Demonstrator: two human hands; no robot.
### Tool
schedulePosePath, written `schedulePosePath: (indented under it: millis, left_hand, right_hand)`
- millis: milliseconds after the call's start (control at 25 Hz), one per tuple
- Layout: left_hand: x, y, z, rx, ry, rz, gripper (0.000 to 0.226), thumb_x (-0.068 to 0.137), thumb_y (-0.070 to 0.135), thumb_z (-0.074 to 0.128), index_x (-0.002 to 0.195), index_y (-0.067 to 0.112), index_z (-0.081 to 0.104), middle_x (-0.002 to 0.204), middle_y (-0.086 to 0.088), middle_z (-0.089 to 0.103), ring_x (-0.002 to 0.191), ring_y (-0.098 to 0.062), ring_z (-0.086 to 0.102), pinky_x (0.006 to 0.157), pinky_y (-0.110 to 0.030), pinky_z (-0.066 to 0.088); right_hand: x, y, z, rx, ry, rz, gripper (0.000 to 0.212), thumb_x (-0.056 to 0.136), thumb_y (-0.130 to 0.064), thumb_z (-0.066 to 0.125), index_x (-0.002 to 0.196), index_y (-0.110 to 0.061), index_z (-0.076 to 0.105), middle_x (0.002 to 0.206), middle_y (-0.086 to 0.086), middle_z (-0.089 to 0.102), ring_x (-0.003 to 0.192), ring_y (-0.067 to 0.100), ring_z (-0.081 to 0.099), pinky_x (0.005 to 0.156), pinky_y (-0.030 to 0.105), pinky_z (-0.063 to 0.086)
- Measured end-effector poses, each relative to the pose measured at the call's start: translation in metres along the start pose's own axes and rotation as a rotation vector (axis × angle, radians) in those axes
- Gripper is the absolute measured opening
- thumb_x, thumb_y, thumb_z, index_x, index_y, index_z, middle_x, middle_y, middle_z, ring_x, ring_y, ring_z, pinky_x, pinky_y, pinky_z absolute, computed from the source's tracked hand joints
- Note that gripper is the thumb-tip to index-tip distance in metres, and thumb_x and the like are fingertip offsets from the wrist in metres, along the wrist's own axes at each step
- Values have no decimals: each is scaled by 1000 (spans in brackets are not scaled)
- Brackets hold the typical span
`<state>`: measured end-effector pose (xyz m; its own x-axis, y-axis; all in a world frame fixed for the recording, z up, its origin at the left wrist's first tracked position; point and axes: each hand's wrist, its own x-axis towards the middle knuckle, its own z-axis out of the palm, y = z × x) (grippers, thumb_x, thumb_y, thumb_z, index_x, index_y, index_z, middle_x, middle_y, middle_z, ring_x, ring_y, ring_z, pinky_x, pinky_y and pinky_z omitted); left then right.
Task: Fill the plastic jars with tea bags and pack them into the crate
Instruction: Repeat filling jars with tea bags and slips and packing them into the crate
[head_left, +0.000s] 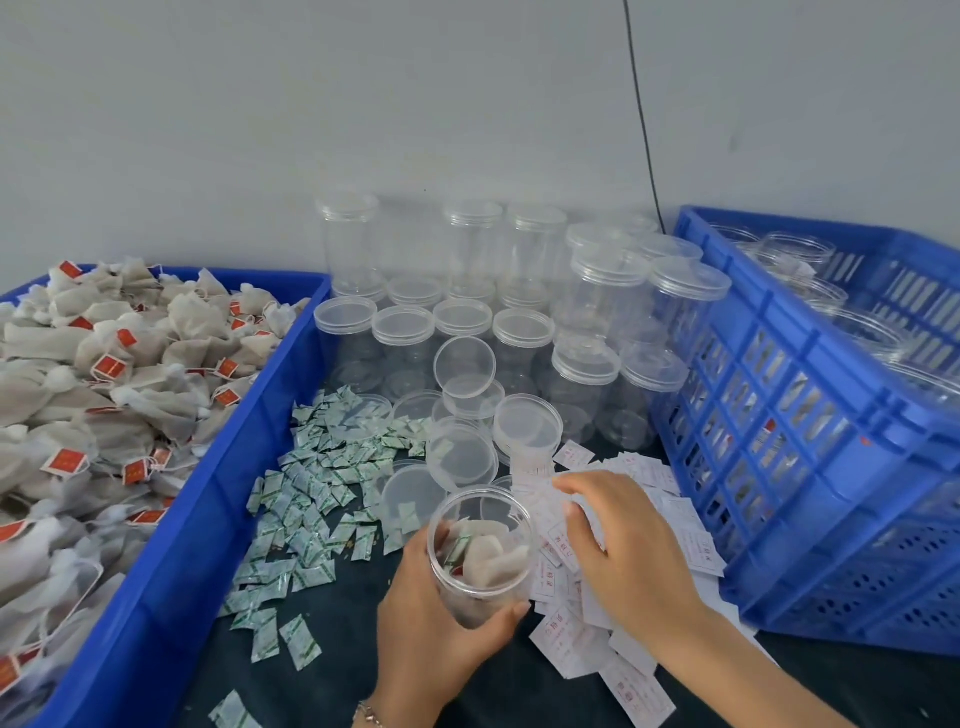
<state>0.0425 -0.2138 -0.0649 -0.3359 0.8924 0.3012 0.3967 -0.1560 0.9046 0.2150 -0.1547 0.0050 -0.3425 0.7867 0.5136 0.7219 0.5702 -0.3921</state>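
Left hand (431, 618) grips an open jar (480, 545) holding tea bags; right hand (623, 545) picks among paper slips (576, 639).

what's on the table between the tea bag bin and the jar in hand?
Head view: a scatter of small green-and-white sachets on the dark tabletop, between the bin and the jar.

**Bare forearms, one thin bracelet**

Two arms enter from the bottom edge, and both are uncovered as far as they show: no sleeves, no cuffs, no gloves. The left hand (436, 618) carries a slim bracelet (367, 713) at the wrist, a fine chain of small links with a pale metallic glint, partly cut off by the frame edge. The right hand (618, 540) wears nothing visible: no ring, watch or band. Fingernails on both hands are short and plain.
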Motion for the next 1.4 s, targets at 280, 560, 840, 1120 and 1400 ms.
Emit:
schedulePosePath:
  millis: [280, 560, 840, 1120, 1400]
  left_hand:
    - [0, -4, 3, 5, -3, -21, 85, 38, 67, 76, 113, 47, 41, 112, 25, 56, 104, 10, 54, 82, -17, 44]
    - [1, -6, 3, 14, 7, -8, 81, 38, 65, 75, 110, 46, 42, 111, 25, 55, 108, 8, 53, 83, -17, 43]
    - [0, -4, 2, 36, 21, 9, 81, 40, 68, 73, 111, 45, 41, 111, 24, 55, 107, 5, 55, 81, -19, 46]
    - [0, -3, 1, 60, -7, -23, 99, 40, 66, 74, 127, 29, 46, 116, 17, 57, 111, -5, 57, 89, -34, 51]
    - [0, -2, 1, 50, -24, 15, 88, 41, 64, 75, 120, 41, 44, 117, 34, 52, 107, 12, 52, 83, -6, 41]
  right_hand:
    - [-24, 54, 37, -383, -438, 218, 39, 97, -44, 39, 131, -29, 52, 139, -12, 46, 129, 12, 36, 99, 29, 30]
    - [-8, 28, 20, 133, -178, 363, 24, 88, -24, 65, 80, -40, 50, 85, -25, 59, 93, 0, 59, 74, 10, 44]
    - [24, -20, -9, 305, 46, 206, 24, 81, -15, 65, 73, -36, 55, 71, -17, 63, 74, -5, 59, 65, 7, 46]
    - [35, 26, 43, 4, -246, 320, 29, 95, -23, 52, 124, -23, 58, 122, -7, 60, 110, 10, 54, 88, 22, 41]
    - [35, 37, 89, -398, -366, 103, 42, 95, -27, 45, 137, -24, 45, 127, 3, 58, 125, 21, 47, 94, 30, 38]
